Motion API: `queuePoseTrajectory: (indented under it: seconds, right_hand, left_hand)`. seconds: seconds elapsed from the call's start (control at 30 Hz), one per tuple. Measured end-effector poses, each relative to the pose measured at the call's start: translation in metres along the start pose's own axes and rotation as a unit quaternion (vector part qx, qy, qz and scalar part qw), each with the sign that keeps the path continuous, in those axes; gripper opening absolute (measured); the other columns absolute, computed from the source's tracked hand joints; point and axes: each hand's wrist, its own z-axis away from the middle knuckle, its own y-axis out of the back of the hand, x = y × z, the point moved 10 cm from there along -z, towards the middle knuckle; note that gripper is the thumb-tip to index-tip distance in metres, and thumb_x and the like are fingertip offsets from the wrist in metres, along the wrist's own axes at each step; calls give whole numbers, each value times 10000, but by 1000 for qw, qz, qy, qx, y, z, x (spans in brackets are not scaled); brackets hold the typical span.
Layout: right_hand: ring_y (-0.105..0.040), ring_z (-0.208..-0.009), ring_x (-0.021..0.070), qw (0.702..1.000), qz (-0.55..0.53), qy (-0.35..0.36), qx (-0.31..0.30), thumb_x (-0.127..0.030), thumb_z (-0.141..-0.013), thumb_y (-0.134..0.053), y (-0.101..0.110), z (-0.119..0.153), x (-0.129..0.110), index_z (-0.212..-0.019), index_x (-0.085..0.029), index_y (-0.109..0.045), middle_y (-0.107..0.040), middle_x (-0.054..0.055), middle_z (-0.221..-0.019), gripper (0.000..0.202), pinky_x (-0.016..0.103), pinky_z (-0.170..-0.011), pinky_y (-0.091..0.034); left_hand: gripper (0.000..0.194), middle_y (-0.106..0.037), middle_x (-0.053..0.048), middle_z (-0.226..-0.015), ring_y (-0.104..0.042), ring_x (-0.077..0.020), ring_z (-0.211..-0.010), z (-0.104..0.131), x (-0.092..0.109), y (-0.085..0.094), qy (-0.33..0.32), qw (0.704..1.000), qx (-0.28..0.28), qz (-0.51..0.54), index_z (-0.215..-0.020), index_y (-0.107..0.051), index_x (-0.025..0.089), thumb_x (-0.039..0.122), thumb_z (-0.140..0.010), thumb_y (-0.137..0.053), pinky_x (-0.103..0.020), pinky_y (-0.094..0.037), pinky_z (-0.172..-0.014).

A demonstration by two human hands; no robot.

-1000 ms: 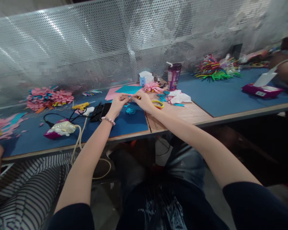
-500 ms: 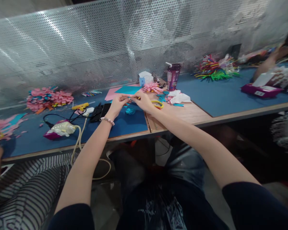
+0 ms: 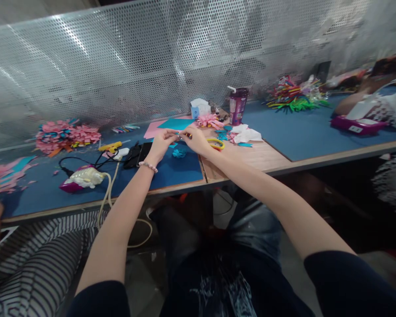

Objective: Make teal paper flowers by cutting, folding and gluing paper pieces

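Observation:
My left hand and my right hand meet above the blue mat, fingertips pinched together. Between them is a tiny blue piece, probably paper, mostly covered by the fingers. A bit of yellow and black shows at my right fingers, too small to make out. Just below the hands lies a crumpled blue paper flower. A yellow loop handle, like that of scissors, rests beside my right wrist. Behind the hands are flat blue and pink paper sheets.
Left of me lie a yellow glue gun, a black phone, a power strip with cables and pink paper bundles. A purple cup and white tissue stand right. Other people sit on both sides.
My hands stay almost in place, with only a slight shift of the fingers. On the far right, another person's arm has lowered.

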Motion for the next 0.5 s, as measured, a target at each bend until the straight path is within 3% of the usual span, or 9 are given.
queuePoseTrajectory:
  seconds: [0.2,0.5]
  right_hand:
    - [-578,-820,172,1000,13,13,-2,-150,-860,-549,-4,1,-1,-921,-145,-678,-626,74,-907,142,310,-795,-480]
    - [-565,-850,197,999,38,25,-20,-144,-863,-534,-7,1,-2,-892,-147,-707,-628,73,-845,175,333,-832,-454]
  left_hand:
    - [298,-677,-35,-794,-632,-169,-753,-4,3,5,-33,998,20,-44,-968,-600,183,323,-740,-732,-307,-487,-707]
    - [272,-675,-30,-831,-649,-181,-829,-3,14,5,-76,988,18,-134,-945,-565,185,311,-757,-716,-326,-484,-807]
